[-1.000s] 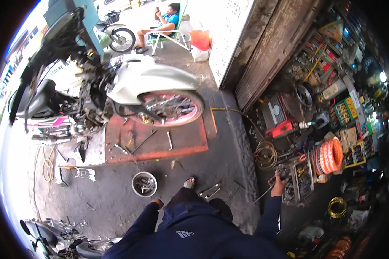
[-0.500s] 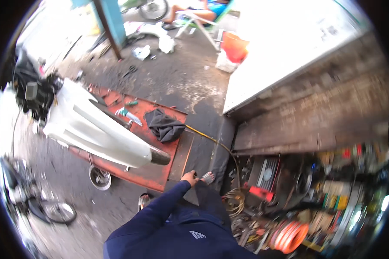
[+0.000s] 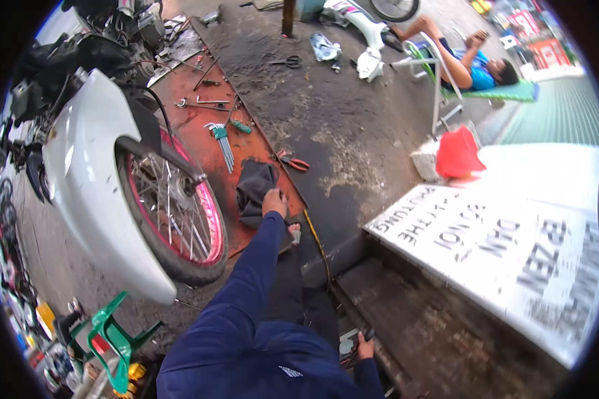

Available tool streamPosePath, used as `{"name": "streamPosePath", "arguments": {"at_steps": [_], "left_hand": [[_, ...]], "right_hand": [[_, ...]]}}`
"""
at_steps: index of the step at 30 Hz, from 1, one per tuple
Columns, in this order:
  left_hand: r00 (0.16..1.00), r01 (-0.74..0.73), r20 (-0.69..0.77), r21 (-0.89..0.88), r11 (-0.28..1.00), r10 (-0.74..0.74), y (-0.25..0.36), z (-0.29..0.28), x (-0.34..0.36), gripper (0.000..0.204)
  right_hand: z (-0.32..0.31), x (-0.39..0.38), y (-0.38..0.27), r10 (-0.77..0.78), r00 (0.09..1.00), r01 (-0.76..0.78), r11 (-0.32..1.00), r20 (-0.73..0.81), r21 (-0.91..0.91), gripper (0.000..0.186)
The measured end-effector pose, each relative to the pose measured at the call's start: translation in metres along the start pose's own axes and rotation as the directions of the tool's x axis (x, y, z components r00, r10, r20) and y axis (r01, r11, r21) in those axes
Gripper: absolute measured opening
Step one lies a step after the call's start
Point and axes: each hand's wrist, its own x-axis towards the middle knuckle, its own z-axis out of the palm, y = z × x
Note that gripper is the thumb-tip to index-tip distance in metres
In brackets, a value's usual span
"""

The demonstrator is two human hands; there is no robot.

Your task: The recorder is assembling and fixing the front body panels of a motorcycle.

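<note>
My left arm reaches forward, its hand [image 3: 274, 202] curled in front of a dark grey cloth [image 3: 256, 186] on the red metal platform [image 3: 203, 143]. Whether the fingers touch the cloth or hold something small cannot be made out. Low at the right, my right hand [image 3: 365, 347] is closed around a small dark object [image 3: 370, 334], its kind unclear. To the left stands a motorcycle with a white front fender [image 3: 90, 166] and a pink-rimmed wheel [image 3: 180, 213]. A hex key set [image 3: 222, 145] lies beyond the cloth, and red-handled pliers [image 3: 294, 161] rest by the platform's edge.
A green plastic chair [image 3: 113, 336] stands at lower left. At the right are a white lettered sign board [image 3: 506, 239] and a red container [image 3: 459, 154]. A person [image 3: 476, 70] reclines in a folding chair farther back. A yellow hose [image 3: 316, 243] crosses the floor.
My view has swung, bringing the pink wheel, pliers and lettered board into sight. My left hand now appears before the cloth rather than nearer my foot. My right hand has come into view.
</note>
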Motion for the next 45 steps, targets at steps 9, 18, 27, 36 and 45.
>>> {"name": "streamPosePath", "arguments": {"at_steps": [9, 18, 27, 36, 45], "left_hand": [[0.996, -0.078, -0.007, 0.408, 0.909, 0.089, -0.026, 0.039, 0.108, 0.032], [0.992, 0.081, -0.125, 0.548, 0.833, -0.014, -0.025, 0.060, 0.123, 0.013], [0.890, 0.456, -0.213, 0.456, 0.765, -0.403, -0.024, 0.034, 0.098, 0.036], [0.979, 0.202, -0.088, 0.372, 0.906, -0.182, 0.003, 0.052, 0.116, 0.040], [0.945, 0.301, -0.190, 0.180, 0.936, -0.267, -0.010, 0.055, 0.126, 0.018]], "right_hand": [[-0.010, 0.119, -0.214, 0.182, 0.970, -0.170, 0.982, 0.162, -0.088, 0.028], [0.052, 0.242, -0.445, 0.063, 0.911, 0.159, 0.858, 0.407, -0.489, 0.028], [0.040, 0.292, -0.472, 0.154, 0.900, 0.150, 0.768, 0.407, -0.622, 0.025], [0.047, 0.302, -0.486, 0.182, 0.905, 0.128, 0.745, 0.384, -0.654, 0.023], [0.051, 0.297, -0.485, 0.062, 0.913, 0.244, 0.709, 0.403, -0.662, 0.020]]}}
